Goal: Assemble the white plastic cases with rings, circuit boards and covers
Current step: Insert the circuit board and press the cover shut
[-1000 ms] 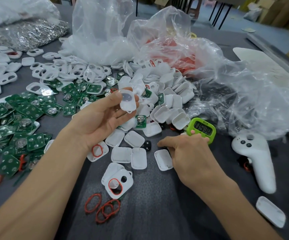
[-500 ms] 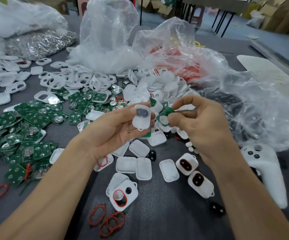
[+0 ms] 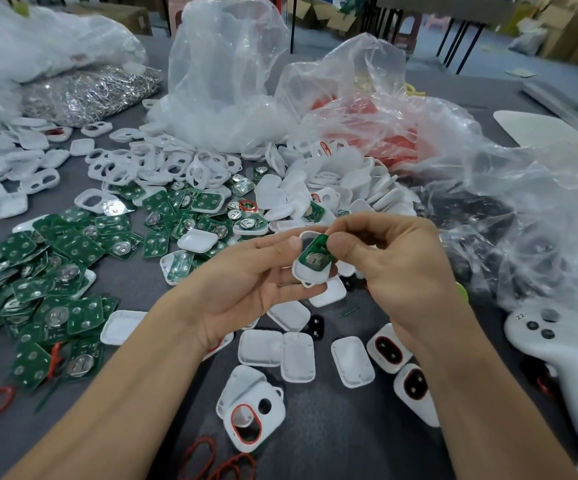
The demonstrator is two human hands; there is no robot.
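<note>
Circuit board now inside white case, no longer apart.

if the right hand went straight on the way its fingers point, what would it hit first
The right hand pinches the green circuit board, pointing left; straight on, it would probably meet the white case held in the left hand first, though depth is unclear.

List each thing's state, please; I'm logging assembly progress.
left hand: grips held case
held case: uncovered, circuit board inside
circuit board: coin cell up, pinched by right hand
right hand: pinches circuit board's top edge
ringed case: lying loose, red ring fitted
</note>
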